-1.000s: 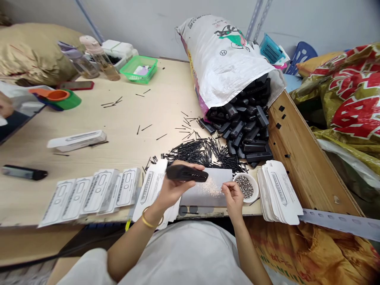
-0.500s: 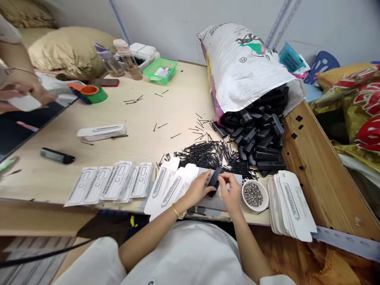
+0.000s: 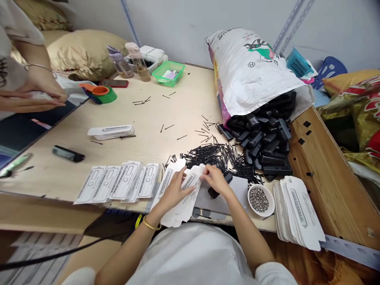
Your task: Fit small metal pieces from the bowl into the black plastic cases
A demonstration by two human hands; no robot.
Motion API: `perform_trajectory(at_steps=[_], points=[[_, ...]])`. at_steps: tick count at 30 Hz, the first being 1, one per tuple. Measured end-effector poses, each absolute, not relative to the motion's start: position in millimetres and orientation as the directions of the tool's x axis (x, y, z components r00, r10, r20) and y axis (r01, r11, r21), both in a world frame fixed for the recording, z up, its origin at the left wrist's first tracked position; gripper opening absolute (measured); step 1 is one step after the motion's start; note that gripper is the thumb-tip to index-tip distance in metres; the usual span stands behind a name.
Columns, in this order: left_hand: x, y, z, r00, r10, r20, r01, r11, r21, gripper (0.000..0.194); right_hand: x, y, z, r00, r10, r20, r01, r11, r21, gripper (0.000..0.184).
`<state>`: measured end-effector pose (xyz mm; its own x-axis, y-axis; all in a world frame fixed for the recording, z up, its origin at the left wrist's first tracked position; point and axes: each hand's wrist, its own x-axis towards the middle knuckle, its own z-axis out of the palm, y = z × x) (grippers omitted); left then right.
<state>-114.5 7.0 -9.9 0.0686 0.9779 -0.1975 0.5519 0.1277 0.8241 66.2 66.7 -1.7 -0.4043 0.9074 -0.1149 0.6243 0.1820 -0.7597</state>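
My left hand (image 3: 173, 194) lies with spread fingers over the flattened white boxes (image 3: 175, 215), which are printed with a comb-like drawing. At the upper right edge of the nearer flattened box, the fingers of my right hand (image 3: 216, 180) are pinched together on the card. A black plastic case (image 3: 228, 178) rests on a grey board (image 3: 239, 188), partly hidden under my right hand and wrist. Behind both hands spreads a pile of thin black sticks (image 3: 204, 154). Small metal pieces (image 3: 259, 199) fill a white bowl right of my right forearm.
Folded white boxes (image 3: 126, 180) stand in a row at left; a stack of flat boxes (image 3: 297, 213) is at right. Black cases (image 3: 267, 138) spill from a large white sack (image 3: 252, 75). A co-worker's hands (image 3: 35, 95) are at far left, near a green basket (image 3: 169, 73) and bottles.
Both hands have left the black case and moved left to the flattened boxes. The case now lies on the board. The co-worker's hands have come together, and the whole view has shifted slightly.
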Motion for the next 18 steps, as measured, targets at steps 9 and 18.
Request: perform_trajectory(at_steps=[9,18], points=[[-62.9,7.9,8.6,0.437,0.748,-0.499,-0.297,0.644,0.705,0.074,112.0,60.5,0.8,-0.323,0.944,0.063,-0.137,0.019,-0.990,0.034],[-44.4,18.0,5.6,0.155,0.975,-0.162,0.067,0.153,0.986,0.042,72.8,24.0,-12.7,0.161,0.987,-0.016,0.000,-0.016,-1.000,0.022]])
